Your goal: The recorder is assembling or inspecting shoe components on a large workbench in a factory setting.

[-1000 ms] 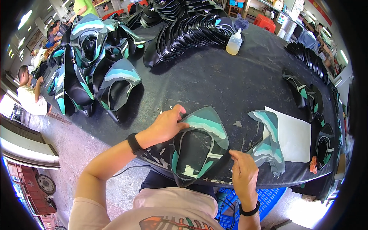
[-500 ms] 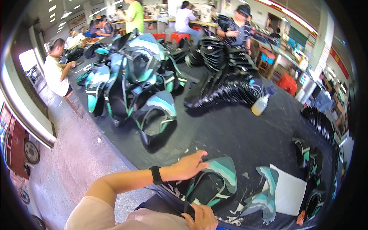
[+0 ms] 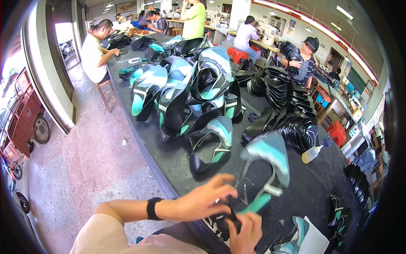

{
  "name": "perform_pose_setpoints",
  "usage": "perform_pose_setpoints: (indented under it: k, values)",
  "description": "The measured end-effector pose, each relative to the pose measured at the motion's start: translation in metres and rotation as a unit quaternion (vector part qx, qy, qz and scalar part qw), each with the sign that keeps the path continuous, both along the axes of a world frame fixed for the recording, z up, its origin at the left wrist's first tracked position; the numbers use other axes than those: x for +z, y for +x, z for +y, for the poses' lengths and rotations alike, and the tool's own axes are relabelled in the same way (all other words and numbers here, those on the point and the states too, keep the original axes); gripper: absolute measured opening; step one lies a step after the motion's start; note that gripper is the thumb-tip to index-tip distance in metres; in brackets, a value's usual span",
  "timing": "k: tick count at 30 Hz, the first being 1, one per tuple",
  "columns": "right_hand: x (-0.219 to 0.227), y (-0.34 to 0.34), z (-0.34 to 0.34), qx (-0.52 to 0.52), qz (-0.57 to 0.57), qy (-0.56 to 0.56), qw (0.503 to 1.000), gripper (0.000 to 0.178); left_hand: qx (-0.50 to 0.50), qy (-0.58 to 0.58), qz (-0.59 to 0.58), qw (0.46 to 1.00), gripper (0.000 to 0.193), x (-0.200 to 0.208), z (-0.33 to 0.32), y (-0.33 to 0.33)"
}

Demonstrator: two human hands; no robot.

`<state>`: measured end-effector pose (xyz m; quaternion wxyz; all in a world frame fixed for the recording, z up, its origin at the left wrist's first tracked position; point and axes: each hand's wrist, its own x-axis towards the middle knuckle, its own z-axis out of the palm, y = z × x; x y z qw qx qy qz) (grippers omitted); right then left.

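A shoe upper (image 3: pixel 275 154) in grey, white and teal, smeared by motion, is raised over the near part of the dark table. My right hand (image 3: pixel 246 233) has its fingers closed on the upper's near end, by the green patch. Just left of that grip is my left hand (image 3: pixel 201 201), its fingers spread and a black band on the wrist. Its fingertips come close to the upper's near end; whether they touch it I cannot tell. Beyond it, one similar upper (image 3: pixel 224 131) lies at the front of a heap of joined uppers (image 3: pixel 175 91).
Stacked black shoe parts (image 3: pixel 275 86) and a squeeze bottle of yellowish liquid (image 3: pixel 311 155) are at the right. Nearer lie a white sheet (image 3: pixel 315 241) and teal cut pieces (image 3: pixel 298 233). More uppers (image 3: pixel 338 216) rest at the right edge. Several people work around the table (image 3: pixel 165 156).
The shoe upper has come up off the table and swung away from me, held by my right hand. My left hand has left its upper side and spread its fingers. The view has shifted.
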<state>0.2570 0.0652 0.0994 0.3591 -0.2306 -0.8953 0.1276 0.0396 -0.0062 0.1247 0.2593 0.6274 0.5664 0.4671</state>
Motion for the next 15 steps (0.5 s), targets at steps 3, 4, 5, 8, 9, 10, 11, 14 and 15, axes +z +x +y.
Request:
perform_pose_setpoints:
  k: [3,4,5,8,9,10,11,14,15]
  values:
    - [0.01,-0.06,0.034,0.057,-0.003,-0.003,0.998,0.047,0.162,0.13,0.159,0.965,0.034,0.007,0.002,-0.03]
    - [0.015,-0.075,0.043,0.054,-0.011,0.01,0.998,0.059,0.2,0.159,0.185,0.949,0.033,0.003,0.008,-0.042]
    - [0.026,-0.084,0.042,0.051,-0.014,-0.012,0.999,0.064,0.239,0.158,0.221,0.932,0.032,0.0,0.014,-0.055]
    - [0.034,-0.078,0.045,0.05,-0.051,-0.023,0.997,0.066,0.326,0.15,0.232,0.904,0.032,-0.025,0.04,-0.088]
    - [0.03,-0.067,0.046,0.062,-0.051,-0.028,0.996,0.061,0.349,0.145,0.262,0.888,0.028,-0.037,0.045,-0.097]
    - [0.03,-0.049,0.044,0.057,-0.059,-0.023,0.996,0.056,0.366,0.096,0.293,0.878,0.025,-0.043,0.046,-0.101]
    - [0.029,-0.03,0.041,0.042,-0.05,-0.03,0.997,0.051,0.357,0.099,0.281,0.885,0.025,-0.055,0.044,-0.105]
    - [0.019,0.028,0.047,-0.02,-0.045,-0.064,0.997,0.044,0.385,0.086,0.184,0.9,0.029,-0.064,0.023,-0.112]
    - [0.018,0.059,0.053,-0.086,-0.056,-0.042,0.994,0.042,0.394,0.076,0.201,0.894,0.03,-0.066,0.02,-0.115]
